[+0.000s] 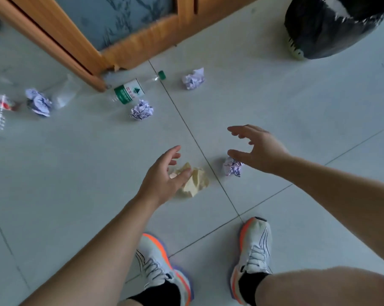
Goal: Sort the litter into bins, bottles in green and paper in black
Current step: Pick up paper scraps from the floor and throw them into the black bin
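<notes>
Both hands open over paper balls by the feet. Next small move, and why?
Probably close the left hand on the yellowish paper ball: its fingers already overlap it, open. The right hand hovers open above the white printed paper ball. Paper goes in the black bin, top right.

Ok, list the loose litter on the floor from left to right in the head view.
Red-label bottle → white paper ball → green-label bottle → printed paper ball → yellowish paper wad and far paper ball, roughly level → paper ball under the right hand.
</notes>
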